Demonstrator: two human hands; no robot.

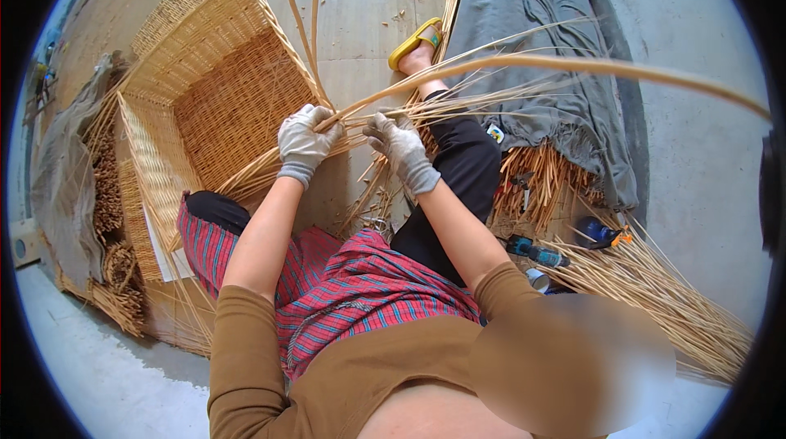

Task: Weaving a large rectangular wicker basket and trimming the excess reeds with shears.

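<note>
A square wicker basket [151,169] with a darker woven base lies tilted at my left, its braided rim turned toward me. My gloved left hand [309,140] is closed on canes at its near right corner, where a thick bent cane [589,67] arches out to the right. My gloved right hand [396,146], just to the right, has its fingers curled on thin cane strands [516,98] that fan out from that corner. Exactly which strands each hand pinches is partly hidden by the fingers.
Grey cloth [548,46] covers cane bundles [532,173] at right. Loose canes [655,308], a cordless drill [536,251] and a blue bottle [594,232] lie lower right. More bundles [106,193] and woven panels [176,5] are at left. My foot in a yellow slipper [416,45] is ahead.
</note>
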